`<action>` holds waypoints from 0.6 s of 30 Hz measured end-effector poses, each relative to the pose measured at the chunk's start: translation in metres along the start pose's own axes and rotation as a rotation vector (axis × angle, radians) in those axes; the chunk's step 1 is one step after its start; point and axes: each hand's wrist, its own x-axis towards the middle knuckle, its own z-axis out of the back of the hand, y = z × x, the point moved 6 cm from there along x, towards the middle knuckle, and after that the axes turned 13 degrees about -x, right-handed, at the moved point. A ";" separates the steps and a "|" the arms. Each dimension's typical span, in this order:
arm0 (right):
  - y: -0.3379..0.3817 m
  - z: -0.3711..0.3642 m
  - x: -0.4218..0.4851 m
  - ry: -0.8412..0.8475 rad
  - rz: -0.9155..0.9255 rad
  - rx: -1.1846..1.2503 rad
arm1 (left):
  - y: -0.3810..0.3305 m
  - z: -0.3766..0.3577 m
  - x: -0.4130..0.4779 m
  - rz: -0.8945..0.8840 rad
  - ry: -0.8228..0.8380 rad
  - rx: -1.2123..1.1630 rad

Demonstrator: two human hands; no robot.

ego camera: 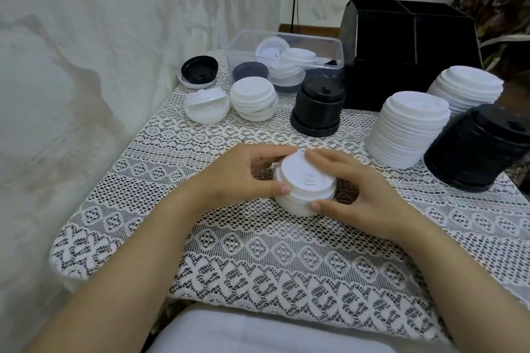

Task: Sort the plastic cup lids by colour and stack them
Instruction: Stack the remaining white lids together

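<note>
While the left hand (243,172) and right hand (354,190) clasp the short white lid stack (305,180) upright between them on the lace cloth (258,255), the tall white stack (407,129) stands nearer the right hand.

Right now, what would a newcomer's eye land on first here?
The left hand and right hand, each grip curled round a short stack of white lids at the centre of the lace tablecloth. Next, a tall white stack and a big black stack on the right. At the back, a clear tub holds mixed black and white lids.
</note>
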 end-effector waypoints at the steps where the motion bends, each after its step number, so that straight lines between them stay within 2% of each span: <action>1: 0.000 0.000 0.000 0.008 -0.001 -0.002 | 0.001 0.000 0.000 0.004 0.002 0.004; 18: 0.001 -0.005 -0.001 0.081 -0.042 -0.076 | 0.005 -0.003 0.004 0.015 0.023 0.007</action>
